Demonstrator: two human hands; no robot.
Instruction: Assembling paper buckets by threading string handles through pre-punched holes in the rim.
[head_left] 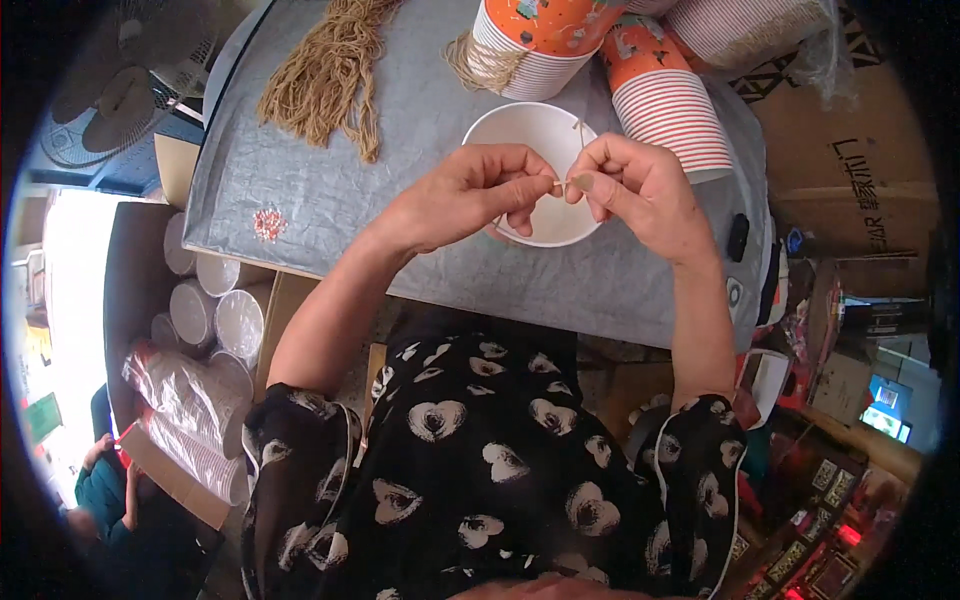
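Observation:
A white paper bucket [515,122] stands on the table with its round opening facing up. My left hand [475,195] and my right hand [640,190] meet over its opening, fingertips pinched almost together. Between them shows a short bit of thin, pale cord, and both hands are closed on it. More cord [581,132] rises by the bucket's rim, just behind my right fingers. A loose bundle of tan cords [330,70] lies at the far left of the table. Small pink-and-white pieces [268,225] form a little pile near the left edge.
Stacks of orange-printed paper buckets [668,110] stand at the back right, and another stack [535,60] has cords draped over it. A grey cloth [400,240] covers the table. An open carton of white buckets [215,310] sits lower left. A black object [738,238] lies at right.

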